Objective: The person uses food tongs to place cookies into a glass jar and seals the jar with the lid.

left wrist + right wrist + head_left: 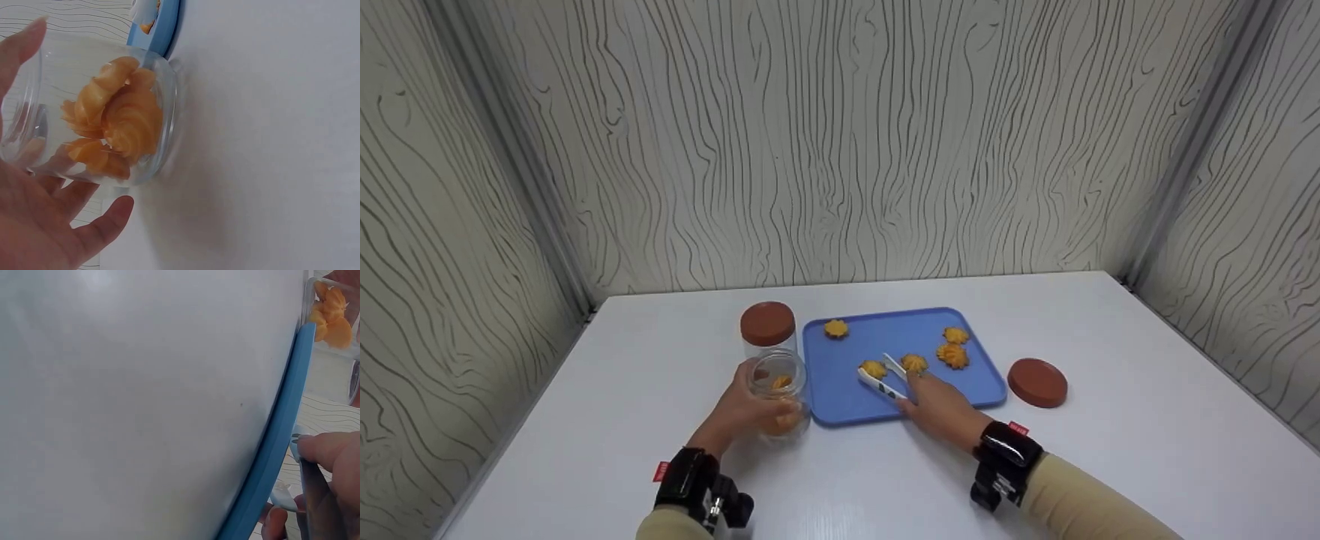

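Observation:
My left hand (737, 411) grips a clear jar (62, 70) without a lid, thumb on one side and fingers on the other. Several orange-yellow swirled cookies (132, 121) lie in the bottom of this jar. Tongs with white tips (879, 384) and metal handles (318, 503) are held in my right hand (941, 409), low over the blue tray (836, 397). Their tips are spread, one at the near side of a cookie (874, 368), the other between it and a second cookie (914, 363). Whether they touch either cannot be told.
Behind the held jar stands another jar with a reddish-brown lid (768, 324). A loose lid of the same colour (1037, 382) lies right of the tray. More cookies rest on the tray, one at the back left (836, 328) and two at the right (953, 355).

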A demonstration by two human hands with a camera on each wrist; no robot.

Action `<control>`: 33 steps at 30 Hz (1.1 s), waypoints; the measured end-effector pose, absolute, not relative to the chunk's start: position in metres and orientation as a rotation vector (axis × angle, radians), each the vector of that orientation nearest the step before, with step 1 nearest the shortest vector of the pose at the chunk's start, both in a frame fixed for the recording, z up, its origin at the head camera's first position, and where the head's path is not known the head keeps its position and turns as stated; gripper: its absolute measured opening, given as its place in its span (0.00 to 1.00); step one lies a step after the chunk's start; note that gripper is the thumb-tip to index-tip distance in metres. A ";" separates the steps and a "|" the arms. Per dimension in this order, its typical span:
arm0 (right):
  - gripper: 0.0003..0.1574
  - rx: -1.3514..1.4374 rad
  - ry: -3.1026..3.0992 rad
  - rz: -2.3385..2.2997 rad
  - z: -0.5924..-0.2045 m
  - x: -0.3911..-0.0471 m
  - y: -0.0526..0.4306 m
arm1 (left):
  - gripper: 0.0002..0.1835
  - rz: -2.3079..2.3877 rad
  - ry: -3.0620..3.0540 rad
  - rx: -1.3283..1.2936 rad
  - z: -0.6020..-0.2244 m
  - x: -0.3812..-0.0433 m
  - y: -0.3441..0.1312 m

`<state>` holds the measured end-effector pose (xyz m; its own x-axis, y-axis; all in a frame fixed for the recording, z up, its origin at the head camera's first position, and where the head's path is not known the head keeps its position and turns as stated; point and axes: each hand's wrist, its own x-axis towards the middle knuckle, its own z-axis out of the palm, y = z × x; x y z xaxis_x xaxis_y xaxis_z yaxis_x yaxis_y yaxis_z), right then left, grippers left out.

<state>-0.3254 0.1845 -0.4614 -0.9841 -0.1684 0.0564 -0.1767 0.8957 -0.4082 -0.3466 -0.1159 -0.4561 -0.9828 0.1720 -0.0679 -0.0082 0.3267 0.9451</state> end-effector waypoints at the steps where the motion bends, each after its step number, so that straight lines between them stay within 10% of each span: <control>1: 0.29 0.278 -3.036 0.661 -0.461 -0.325 0.185 | 0.54 1.734 2.426 0.154 -0.456 -0.347 -0.116; 33: 0.34 0.214 -3.003 0.741 -0.461 -0.307 0.222 | 0.53 1.717 2.447 0.165 -0.456 -0.345 -0.116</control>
<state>-0.3068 0.2219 -0.4612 -0.9897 -0.1236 0.0728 -0.1433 0.8762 -0.4601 -0.3450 -0.1157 -0.4561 -0.9831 0.1740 -0.0575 0.0050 0.3394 0.9406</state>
